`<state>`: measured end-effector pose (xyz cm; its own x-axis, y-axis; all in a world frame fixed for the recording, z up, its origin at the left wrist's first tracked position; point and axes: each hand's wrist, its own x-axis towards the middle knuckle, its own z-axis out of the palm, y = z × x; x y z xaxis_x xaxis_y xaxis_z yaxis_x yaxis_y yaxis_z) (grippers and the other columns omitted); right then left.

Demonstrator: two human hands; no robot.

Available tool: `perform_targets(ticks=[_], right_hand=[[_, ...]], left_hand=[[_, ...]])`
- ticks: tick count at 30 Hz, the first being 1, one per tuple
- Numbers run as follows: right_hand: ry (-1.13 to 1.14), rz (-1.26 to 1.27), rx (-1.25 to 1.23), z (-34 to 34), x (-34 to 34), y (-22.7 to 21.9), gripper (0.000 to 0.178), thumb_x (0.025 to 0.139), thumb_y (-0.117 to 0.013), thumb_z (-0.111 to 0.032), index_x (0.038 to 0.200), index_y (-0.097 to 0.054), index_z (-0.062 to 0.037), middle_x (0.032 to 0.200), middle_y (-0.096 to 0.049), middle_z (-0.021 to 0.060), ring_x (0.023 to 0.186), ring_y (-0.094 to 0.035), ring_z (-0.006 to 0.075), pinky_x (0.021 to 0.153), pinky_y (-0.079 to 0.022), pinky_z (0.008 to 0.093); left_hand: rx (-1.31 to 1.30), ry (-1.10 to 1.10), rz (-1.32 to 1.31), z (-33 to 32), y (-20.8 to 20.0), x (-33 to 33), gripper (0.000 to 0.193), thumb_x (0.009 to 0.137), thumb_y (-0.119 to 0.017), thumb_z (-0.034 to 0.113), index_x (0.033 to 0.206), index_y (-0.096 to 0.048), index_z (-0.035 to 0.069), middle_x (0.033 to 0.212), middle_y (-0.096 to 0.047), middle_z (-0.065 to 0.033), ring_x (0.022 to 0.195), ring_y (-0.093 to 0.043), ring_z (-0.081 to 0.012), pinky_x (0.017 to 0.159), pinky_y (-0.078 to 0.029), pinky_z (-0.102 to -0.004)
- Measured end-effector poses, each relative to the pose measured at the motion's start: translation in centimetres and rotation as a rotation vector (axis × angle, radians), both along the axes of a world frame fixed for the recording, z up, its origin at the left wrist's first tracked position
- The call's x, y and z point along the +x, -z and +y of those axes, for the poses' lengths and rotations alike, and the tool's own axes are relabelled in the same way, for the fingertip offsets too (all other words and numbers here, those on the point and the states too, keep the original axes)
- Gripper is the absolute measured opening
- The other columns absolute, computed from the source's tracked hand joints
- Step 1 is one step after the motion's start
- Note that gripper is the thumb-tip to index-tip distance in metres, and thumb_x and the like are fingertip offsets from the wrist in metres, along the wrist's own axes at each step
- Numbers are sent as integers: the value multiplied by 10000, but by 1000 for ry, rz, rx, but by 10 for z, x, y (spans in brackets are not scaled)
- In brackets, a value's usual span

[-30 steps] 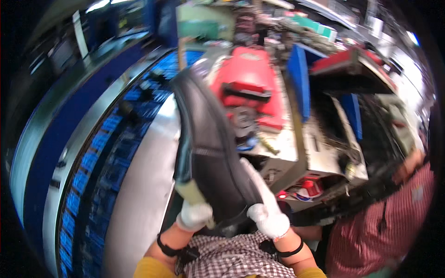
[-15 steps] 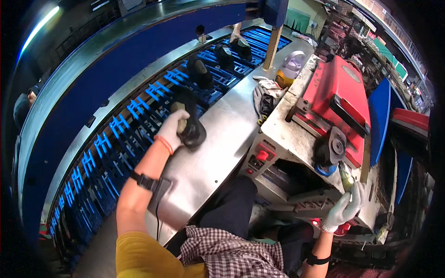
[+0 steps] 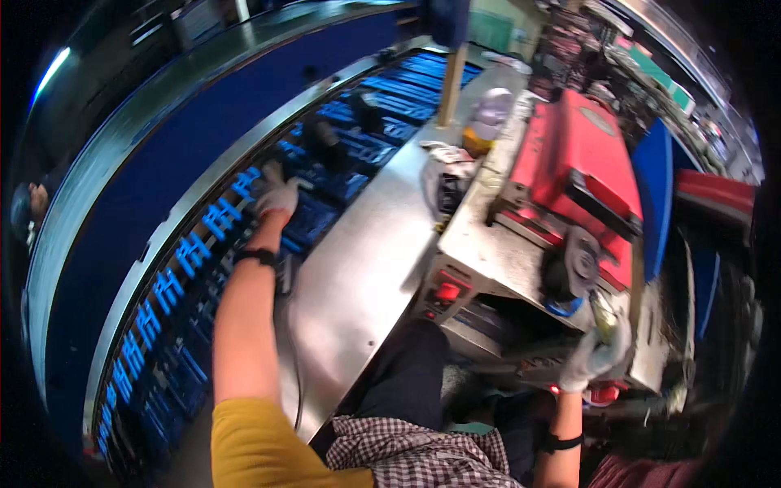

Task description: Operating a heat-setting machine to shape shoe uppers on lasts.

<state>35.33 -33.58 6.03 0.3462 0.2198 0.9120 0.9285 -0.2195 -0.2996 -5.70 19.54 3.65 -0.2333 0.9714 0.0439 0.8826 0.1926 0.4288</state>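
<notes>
My left hand (image 3: 278,195), in a white glove, reaches over the blue-slatted conveyor (image 3: 194,254). Its fingers are smeared by motion beside a dark shape, so I cannot tell whether it holds anything. Low on the right, my gloved right hand (image 3: 595,358) is closed around the lower end of a yellow-green piece (image 3: 604,315). That piece stands beside a dark, rounded, shoe-like part (image 3: 572,264) at the front of the red machine (image 3: 573,154). Several dark shoe-like pieces (image 3: 325,148) sit farther along the conveyor.
A metal ledge (image 3: 358,276) runs between the conveyor and the machine's worn bench (image 3: 480,236). Gloves (image 3: 443,175) and a yellow-and-clear container (image 3: 486,122) lie near the bench's back corner. A wooden post (image 3: 452,85) rises by the conveyor. A red switch (image 3: 446,293) faces me.
My left hand has moved from the ledge, where it held a dark shoe-like piece by its tan block, out over the conveyor. My right hand has moved slightly up around the yellow-green piece.
</notes>
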Motion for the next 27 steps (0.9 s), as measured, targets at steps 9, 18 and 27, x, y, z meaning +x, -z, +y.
perform_targets(ticks=[9,18,27], right_hand=[[-254,22,-382,20,-48,-126,515,851,-734,-75,1344,-596,-18,1038,-706,214,992,-675,370,923,-534,481],[-241,315,-804,36,-33,-145,587,977,-626,-247,1525,-485,-87,959,-733,202,836,-730,387,742,-567,503],[-244,328,-655,45,-28,-116,521,959,-596,-218,1462,-539,-98,947,-738,197,825,-727,405,733,-561,537]], left_hand=[[51,789,227,-162,17,27,828,949,-671,415,1626,-351,62,1675,-316,-303,1552,-275,-514,1287,-224,-558],[453,730,100,-190,56,44,496,967,-665,194,1407,-573,-18,1479,-554,-264,1394,-494,-441,1195,-367,-529],[392,729,125,-189,53,47,392,993,-626,201,1308,-636,-33,1386,-612,-264,1307,-559,-434,1129,-430,-500]])
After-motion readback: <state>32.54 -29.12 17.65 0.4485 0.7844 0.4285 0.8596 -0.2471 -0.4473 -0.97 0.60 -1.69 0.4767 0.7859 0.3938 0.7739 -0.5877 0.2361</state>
